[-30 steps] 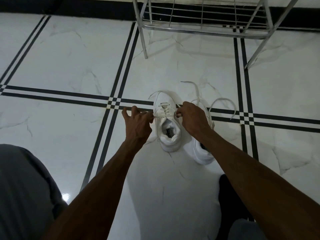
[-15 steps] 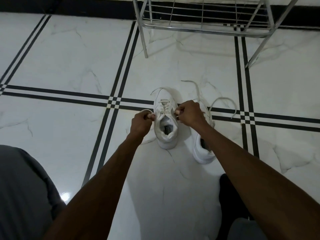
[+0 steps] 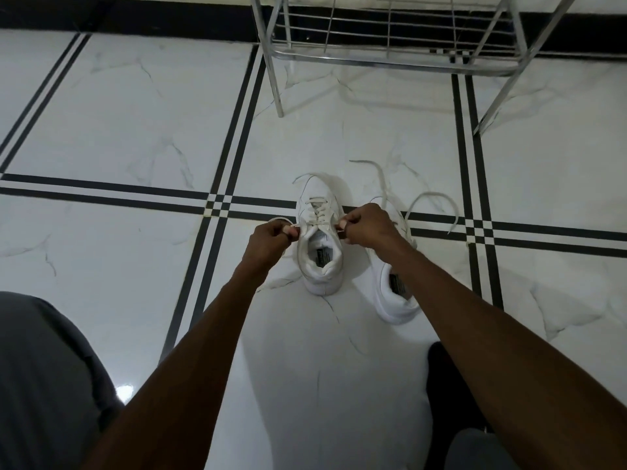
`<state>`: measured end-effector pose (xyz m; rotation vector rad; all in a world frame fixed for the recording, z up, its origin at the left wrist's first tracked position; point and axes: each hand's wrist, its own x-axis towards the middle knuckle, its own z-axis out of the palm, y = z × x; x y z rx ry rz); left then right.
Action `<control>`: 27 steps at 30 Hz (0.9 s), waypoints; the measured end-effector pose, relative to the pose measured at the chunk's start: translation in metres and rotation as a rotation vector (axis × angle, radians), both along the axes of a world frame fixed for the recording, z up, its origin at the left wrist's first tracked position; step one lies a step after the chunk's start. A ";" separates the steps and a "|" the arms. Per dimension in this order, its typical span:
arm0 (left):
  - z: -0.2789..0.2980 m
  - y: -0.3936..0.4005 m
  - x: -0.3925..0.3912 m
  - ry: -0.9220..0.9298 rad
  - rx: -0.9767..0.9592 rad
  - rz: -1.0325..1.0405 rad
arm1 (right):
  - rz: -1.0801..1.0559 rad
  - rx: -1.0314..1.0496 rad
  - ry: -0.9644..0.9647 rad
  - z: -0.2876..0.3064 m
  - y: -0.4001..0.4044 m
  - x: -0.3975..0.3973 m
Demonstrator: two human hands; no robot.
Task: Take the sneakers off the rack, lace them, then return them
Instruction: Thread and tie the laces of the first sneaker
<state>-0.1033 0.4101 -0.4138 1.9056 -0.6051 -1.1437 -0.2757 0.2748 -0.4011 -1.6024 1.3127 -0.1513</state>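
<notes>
Head view: left hand (image 3: pixel 271 240) and right hand (image 3: pixel 368 225) each pinch a lace end of left sneaker (image 3: pixel 319 239); lacing step; knot likely next.

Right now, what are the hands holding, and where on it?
Each pinches one lace end of the left sneaker beside its collar: left hand on the left, right hand on the right.

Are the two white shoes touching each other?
Apart. The head view shows a strip of bare white floor between the left sneaker and the right sneaker.
</notes>
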 end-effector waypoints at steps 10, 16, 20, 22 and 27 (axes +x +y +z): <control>0.017 -0.001 0.021 0.028 0.081 -0.274 | 0.348 0.152 0.075 0.022 -0.020 -0.008; 0.027 -0.003 0.019 0.023 -0.067 -0.136 | 0.163 0.189 -0.177 0.025 -0.024 -0.006; 0.041 -0.020 0.001 0.171 -0.205 -0.041 | -0.052 0.415 -0.591 0.034 -0.024 0.005; 0.042 -0.028 -0.012 0.180 -0.242 -0.010 | -0.048 0.447 -0.646 0.035 -0.022 0.010; 0.029 -0.036 -0.018 0.099 -0.314 0.007 | -0.009 0.191 -0.556 0.019 -0.015 0.017</control>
